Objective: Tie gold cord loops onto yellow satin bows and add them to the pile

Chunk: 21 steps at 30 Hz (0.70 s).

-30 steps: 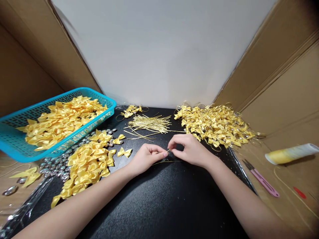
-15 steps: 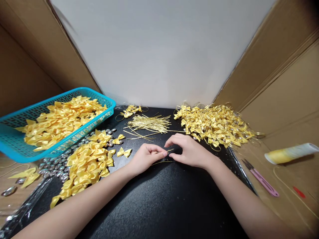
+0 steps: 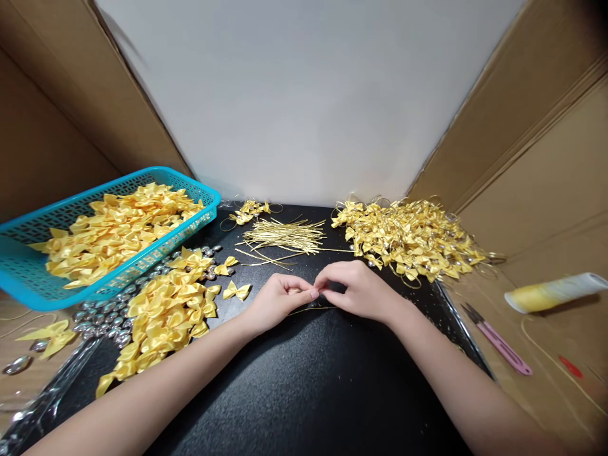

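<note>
My left hand [image 3: 284, 296] is closed in a pinch on a thin gold cord [image 3: 311, 308], part of which trails below the fingers over the black table top [image 3: 304, 386]. Thumb and fingertips of my right hand [image 3: 350, 288] meet the left fingertips and pinch at the same cord; the exact point of grip is hidden. Just beyond the hands lies a bundle of cut gold cords [image 3: 285, 236]. A single yellow satin bow [image 3: 236, 291] rests left of my left hand, near a heap of yellow bows [image 3: 166, 310].
At the left, a blue basket [image 3: 209, 190] holds yellow bows, with silver bells or beads [image 3: 107, 316] beside it. Finished-looking bows with gold loops [image 3: 408, 237] are piled at back right. Pink-handled snips [image 3: 503, 347] and a yellow-white roll [image 3: 555, 293] lie at right.
My right hand's thumb and fingers have come together, closing onto the cord at the left fingertips. My left hand has stayed in place.
</note>
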{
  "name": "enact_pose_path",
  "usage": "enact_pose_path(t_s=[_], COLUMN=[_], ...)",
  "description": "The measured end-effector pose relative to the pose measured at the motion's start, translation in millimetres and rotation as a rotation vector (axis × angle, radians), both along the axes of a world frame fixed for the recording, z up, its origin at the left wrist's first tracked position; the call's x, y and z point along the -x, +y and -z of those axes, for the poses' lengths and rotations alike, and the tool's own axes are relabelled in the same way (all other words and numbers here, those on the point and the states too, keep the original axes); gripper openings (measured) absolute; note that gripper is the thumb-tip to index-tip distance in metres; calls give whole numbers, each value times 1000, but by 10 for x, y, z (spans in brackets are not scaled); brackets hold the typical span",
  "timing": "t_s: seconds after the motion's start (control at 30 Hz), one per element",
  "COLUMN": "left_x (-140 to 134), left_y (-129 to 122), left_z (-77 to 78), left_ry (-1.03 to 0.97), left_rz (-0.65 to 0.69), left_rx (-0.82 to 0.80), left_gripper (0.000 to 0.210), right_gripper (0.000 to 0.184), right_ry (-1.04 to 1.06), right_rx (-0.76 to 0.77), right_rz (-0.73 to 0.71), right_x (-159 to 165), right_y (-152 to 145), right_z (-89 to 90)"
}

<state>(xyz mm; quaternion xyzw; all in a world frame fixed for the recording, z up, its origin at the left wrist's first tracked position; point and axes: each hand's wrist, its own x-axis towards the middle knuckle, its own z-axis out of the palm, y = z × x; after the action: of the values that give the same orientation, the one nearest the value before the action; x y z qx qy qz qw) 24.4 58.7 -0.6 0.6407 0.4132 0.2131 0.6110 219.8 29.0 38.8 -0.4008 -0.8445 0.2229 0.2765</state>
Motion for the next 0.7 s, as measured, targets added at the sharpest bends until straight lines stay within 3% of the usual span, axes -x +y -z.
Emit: enact_pose_path(t_s=[0.7], left_x=[-4], left_y=[-9], left_z=[-10], left_ry=[27], left_rz=[9], left_rx=[1], left_gripper=[35], right_gripper=[19], right_ry=[-115], right_rx=[-144], right_rz=[-2], right_x=[-3], right_y=[4], right_z=[21])
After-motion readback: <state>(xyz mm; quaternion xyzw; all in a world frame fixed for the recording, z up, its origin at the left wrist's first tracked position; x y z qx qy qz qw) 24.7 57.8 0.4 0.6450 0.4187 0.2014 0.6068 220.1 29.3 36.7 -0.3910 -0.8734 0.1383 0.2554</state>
